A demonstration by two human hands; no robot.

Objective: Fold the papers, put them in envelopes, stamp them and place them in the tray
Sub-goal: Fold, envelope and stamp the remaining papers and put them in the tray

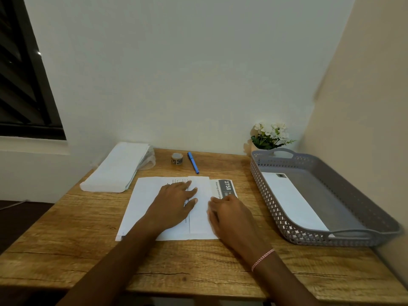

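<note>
at the middle of the bench [88, 239], a printed paper [152, 195] lies with its right part folded over toward the centre. the left hand [174, 202] rests flat on the sheet, fingers straight and spread. the right hand [229, 213] presses on the folded flap. neither grip holds anything; both only press. the step in hand looks like the first fold. next, the crease wants firming, then a second fold to fit an envelope from the stack [119, 168] at the far left. one stamped envelope [293, 202] already lies in the tray [265, 195].
</note>
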